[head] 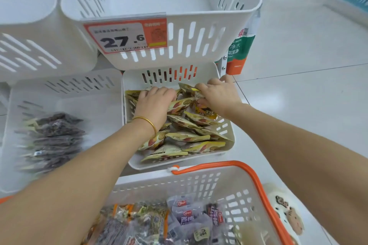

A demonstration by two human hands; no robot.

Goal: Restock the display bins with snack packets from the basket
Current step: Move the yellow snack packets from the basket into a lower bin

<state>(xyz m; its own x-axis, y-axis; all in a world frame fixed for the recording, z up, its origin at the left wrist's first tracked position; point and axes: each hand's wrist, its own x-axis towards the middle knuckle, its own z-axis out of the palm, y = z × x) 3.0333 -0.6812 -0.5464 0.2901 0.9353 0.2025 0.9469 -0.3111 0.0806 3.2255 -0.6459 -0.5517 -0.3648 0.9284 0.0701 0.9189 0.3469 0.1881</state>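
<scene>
Packets (187,137) in bin (179,163) lie under left hand (153,103); right hand (219,95) pinches one.

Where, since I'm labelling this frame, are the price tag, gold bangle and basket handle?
price tag (115,42): head view, on the printed 27.6.
gold bangle (148,120): head view, band over the left wrist.
basket handle (262,193): head view, its orange right side.

Matt plastic bin (229,135), glossy foil packets (187,137).
</scene>
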